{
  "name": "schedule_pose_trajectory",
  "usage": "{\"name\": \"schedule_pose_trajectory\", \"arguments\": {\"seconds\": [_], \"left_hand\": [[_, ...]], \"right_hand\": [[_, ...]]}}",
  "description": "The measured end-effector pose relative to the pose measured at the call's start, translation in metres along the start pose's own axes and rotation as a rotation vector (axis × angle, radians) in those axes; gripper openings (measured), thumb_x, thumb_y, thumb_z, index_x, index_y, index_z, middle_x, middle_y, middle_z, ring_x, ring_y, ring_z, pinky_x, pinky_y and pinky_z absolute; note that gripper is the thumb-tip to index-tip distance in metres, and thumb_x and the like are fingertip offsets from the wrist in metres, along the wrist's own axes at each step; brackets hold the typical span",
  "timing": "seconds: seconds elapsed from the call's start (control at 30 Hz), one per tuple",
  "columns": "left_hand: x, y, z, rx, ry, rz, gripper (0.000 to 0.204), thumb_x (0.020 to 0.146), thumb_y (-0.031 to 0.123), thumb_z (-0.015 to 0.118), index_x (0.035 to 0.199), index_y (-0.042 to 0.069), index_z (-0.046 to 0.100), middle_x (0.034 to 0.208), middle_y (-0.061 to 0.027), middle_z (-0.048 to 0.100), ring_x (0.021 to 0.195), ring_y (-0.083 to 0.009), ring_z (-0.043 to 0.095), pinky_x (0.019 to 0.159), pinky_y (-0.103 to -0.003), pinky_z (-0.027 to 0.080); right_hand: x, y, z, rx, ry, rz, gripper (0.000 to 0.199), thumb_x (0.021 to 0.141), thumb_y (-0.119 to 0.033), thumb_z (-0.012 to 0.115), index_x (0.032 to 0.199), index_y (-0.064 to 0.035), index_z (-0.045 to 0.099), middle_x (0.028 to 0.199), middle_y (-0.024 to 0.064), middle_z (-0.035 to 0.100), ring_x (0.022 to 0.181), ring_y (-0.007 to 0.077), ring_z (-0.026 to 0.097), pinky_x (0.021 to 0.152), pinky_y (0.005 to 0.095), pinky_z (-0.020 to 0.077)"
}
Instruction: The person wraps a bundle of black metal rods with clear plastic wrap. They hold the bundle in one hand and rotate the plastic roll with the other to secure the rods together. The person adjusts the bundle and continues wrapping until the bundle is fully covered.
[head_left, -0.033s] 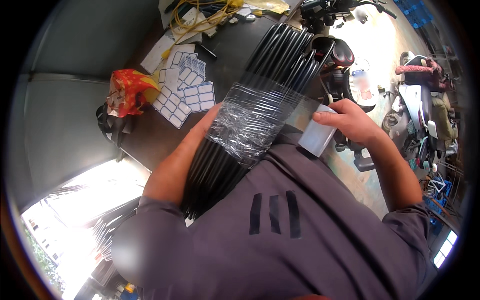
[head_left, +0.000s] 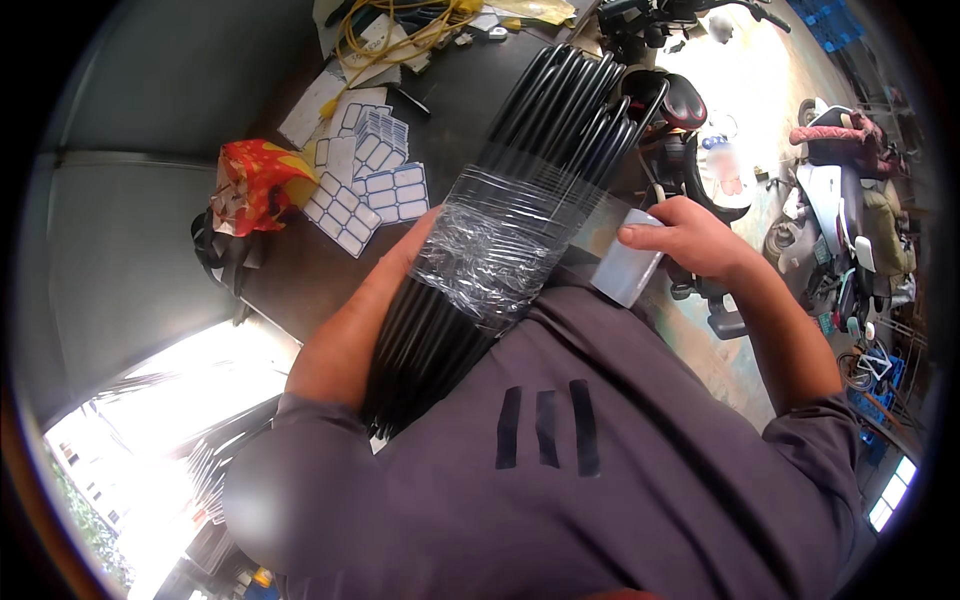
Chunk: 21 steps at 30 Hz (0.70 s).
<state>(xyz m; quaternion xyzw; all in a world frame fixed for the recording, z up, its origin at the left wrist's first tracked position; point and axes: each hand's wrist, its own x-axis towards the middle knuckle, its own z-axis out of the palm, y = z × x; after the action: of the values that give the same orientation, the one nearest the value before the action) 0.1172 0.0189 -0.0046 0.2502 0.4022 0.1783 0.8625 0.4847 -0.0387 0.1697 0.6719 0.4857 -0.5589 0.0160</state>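
Observation:
A thick bundle of black rods or tubes (head_left: pixel 410 345), bent into loops at the far end, slants in front of my body. Clear stretch film (head_left: pixel 490 245) wraps crinkled around its middle. My left hand (head_left: pixel 428 226) goes behind the bundle at the wrapped part; its fingers are hidden. To the right of the bundle, my right hand (head_left: pixel 690 236) is closed around a whitish roll of stretch film (head_left: pixel 626 268), thumb on top. A thin sheet of film spans between roll and bundle.
Printed label sheets (head_left: pixel 385 185) and a red and yellow bag (head_left: pixel 258 190) lie on the dark table (head_left: pixel 465 95), with yellow cord (head_left: pixel 410 45) at its far end. Parked scooters (head_left: pixel 840 215) stand at the right. A grey panel (head_left: pixel 130 215) rises at the left.
My right hand and the film roll have shifted very slightly left, toward the bundle. The bundle and my left arm look nearly the same.

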Motion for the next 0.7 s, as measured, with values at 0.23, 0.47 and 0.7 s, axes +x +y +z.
{"name": "schedule_pose_trajectory", "arguments": {"seconds": [0.23, 0.47, 0.7], "left_hand": [[-0.004, -0.001, 0.014, -0.169, -0.08, -0.036, 0.026, 0.105, 0.013, 0.065, 0.125, -0.002, 0.072, 0.11, -0.0127, 0.078, 0.093, -0.0194, 0.078, 0.083, -0.035, 0.067], [-0.008, 0.001, 0.017, -0.254, -0.096, -0.03, 0.026, 0.104, 0.013, 0.065, 0.125, -0.002, 0.072, 0.11, -0.0128, 0.078, 0.093, -0.0197, 0.078, 0.083, -0.035, 0.067], [-0.009, 0.009, 0.01, -0.292, -0.098, -0.001, 0.026, 0.104, 0.013, 0.065, 0.124, -0.002, 0.072, 0.11, -0.013, 0.079, 0.093, -0.0201, 0.078, 0.083, -0.035, 0.067]], "right_hand": [[0.115, 0.038, 0.074, 0.319, 0.022, -0.582, 0.032, 0.101, -0.02, 0.073, 0.125, 0.0026, 0.073, 0.119, 0.0151, 0.075, 0.11, 0.023, 0.068, 0.095, 0.0396, 0.0567], [0.134, 0.023, 0.095, 0.43, 0.166, -0.659, 0.029, 0.097, -0.006, 0.071, 0.126, 0.0011, 0.072, 0.118, 0.0127, 0.077, 0.11, 0.0223, 0.069, 0.097, 0.04, 0.0566], [0.13, 0.038, -0.031, 0.88, 0.944, -0.563, 0.039, 0.103, -0.022, 0.071, 0.135, -0.0014, 0.063, 0.116, 0.0088, 0.069, 0.098, 0.0174, 0.067, 0.074, 0.0326, 0.0571]]}}
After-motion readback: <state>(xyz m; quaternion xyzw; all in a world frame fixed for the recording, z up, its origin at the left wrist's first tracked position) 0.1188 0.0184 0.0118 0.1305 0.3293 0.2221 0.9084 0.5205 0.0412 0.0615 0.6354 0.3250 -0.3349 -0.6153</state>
